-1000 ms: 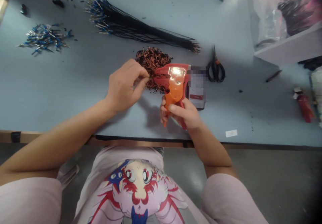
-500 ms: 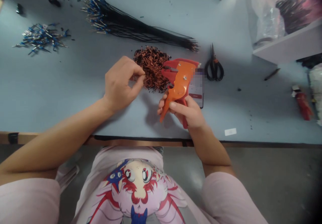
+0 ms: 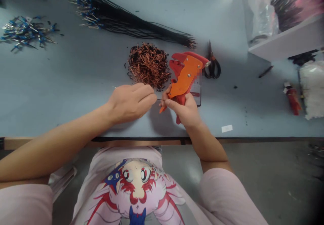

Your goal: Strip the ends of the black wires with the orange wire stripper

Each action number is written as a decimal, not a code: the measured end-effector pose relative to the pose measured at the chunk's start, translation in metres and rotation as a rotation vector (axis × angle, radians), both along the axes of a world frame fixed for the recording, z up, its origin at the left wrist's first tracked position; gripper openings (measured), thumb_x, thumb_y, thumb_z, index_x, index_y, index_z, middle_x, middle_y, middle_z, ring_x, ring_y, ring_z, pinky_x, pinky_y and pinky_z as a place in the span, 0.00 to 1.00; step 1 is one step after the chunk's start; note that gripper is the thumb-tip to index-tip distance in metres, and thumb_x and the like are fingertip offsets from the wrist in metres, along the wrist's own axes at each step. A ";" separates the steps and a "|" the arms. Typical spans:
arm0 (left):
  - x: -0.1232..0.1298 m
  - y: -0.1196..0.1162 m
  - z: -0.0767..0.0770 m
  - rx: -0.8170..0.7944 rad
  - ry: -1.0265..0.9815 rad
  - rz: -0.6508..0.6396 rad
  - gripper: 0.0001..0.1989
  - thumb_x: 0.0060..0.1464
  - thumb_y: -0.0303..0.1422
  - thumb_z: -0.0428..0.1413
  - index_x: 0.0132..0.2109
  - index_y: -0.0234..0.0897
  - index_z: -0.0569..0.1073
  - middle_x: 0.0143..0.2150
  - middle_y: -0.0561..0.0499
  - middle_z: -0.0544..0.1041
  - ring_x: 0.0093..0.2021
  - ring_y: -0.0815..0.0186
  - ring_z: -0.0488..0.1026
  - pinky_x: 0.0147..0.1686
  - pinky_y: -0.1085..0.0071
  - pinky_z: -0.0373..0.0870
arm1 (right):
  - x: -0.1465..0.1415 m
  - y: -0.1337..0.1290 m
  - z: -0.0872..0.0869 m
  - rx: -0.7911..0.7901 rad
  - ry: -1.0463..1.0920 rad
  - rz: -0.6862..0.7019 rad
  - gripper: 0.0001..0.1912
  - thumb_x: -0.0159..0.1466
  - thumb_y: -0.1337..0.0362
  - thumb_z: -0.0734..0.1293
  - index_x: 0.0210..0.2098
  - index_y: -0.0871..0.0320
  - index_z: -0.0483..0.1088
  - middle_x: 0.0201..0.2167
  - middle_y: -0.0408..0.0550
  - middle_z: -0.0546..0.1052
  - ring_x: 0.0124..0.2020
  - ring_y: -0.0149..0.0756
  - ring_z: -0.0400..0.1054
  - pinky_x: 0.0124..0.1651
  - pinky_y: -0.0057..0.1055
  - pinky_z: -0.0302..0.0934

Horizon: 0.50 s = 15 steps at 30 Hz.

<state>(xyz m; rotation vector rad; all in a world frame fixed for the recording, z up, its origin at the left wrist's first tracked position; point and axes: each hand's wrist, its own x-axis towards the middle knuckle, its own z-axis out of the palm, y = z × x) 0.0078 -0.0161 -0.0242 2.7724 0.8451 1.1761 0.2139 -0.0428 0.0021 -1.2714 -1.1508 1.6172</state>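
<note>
My right hand (image 3: 186, 108) is closed around an orange and red wire stripper (image 3: 187, 76), its jaws pointing up and left. Between my two hands runs a short, thin dark wire (image 3: 160, 99). One end goes into the pinched fingers of my left hand (image 3: 134, 102); the other meets my right thumb and fingertips. Just beyond the hands lies a heap of short copper-coloured wire pieces with black bits (image 3: 148, 64). A phone (image 3: 196, 96) shows partly behind the stripper.
A bundle of long black wires with blue-sleeved ends (image 3: 131, 21) stretches across the back. To the left is a pile of blue and silver terminals (image 3: 26, 32). Black-handled scissors (image 3: 212, 66), a red-handled tool (image 3: 292, 98) and a white shelf or box edge (image 3: 286, 34) are at right.
My left hand has come down and right to my right hand, turning its back upward. A thin wire now shows between them. The view has shifted slightly.
</note>
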 end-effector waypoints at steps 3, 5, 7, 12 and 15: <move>-0.003 0.005 0.001 -0.015 0.088 0.019 0.08 0.59 0.29 0.52 0.31 0.40 0.72 0.30 0.51 0.76 0.29 0.65 0.71 0.23 0.67 0.55 | 0.001 0.000 0.000 0.008 -0.037 0.001 0.18 0.56 0.58 0.77 0.37 0.54 0.66 0.30 0.41 0.69 0.29 0.34 0.68 0.31 0.34 0.70; -0.009 0.013 0.000 -0.017 0.107 0.085 0.06 0.58 0.30 0.53 0.32 0.40 0.71 0.31 0.51 0.75 0.30 0.65 0.70 0.24 0.66 0.55 | 0.006 0.002 0.000 0.034 -0.087 -0.043 0.17 0.56 0.60 0.77 0.37 0.54 0.66 0.30 0.41 0.69 0.30 0.33 0.69 0.31 0.33 0.70; -0.019 0.025 -0.002 0.013 0.034 0.187 0.03 0.56 0.31 0.56 0.33 0.41 0.71 0.30 0.52 0.74 0.30 0.65 0.69 0.26 0.66 0.56 | 0.013 0.007 0.001 0.075 -0.119 -0.118 0.16 0.56 0.61 0.76 0.37 0.54 0.67 0.30 0.41 0.70 0.29 0.33 0.69 0.32 0.33 0.70; -0.034 0.046 -0.008 -0.031 -0.165 0.306 0.08 0.49 0.25 0.62 0.34 0.40 0.71 0.29 0.57 0.72 0.31 0.71 0.66 0.30 0.70 0.60 | 0.029 0.020 0.002 0.066 -0.066 -0.166 0.20 0.55 0.56 0.78 0.41 0.53 0.69 0.35 0.45 0.75 0.33 0.35 0.72 0.37 0.37 0.73; -0.027 0.040 -0.009 -0.057 -0.122 0.333 0.04 0.53 0.27 0.59 0.34 0.40 0.72 0.30 0.56 0.74 0.32 0.70 0.68 0.30 0.69 0.61 | 0.029 0.020 0.003 0.013 -0.101 -0.095 0.23 0.55 0.51 0.78 0.44 0.54 0.70 0.48 0.52 0.78 0.36 0.38 0.75 0.38 0.38 0.74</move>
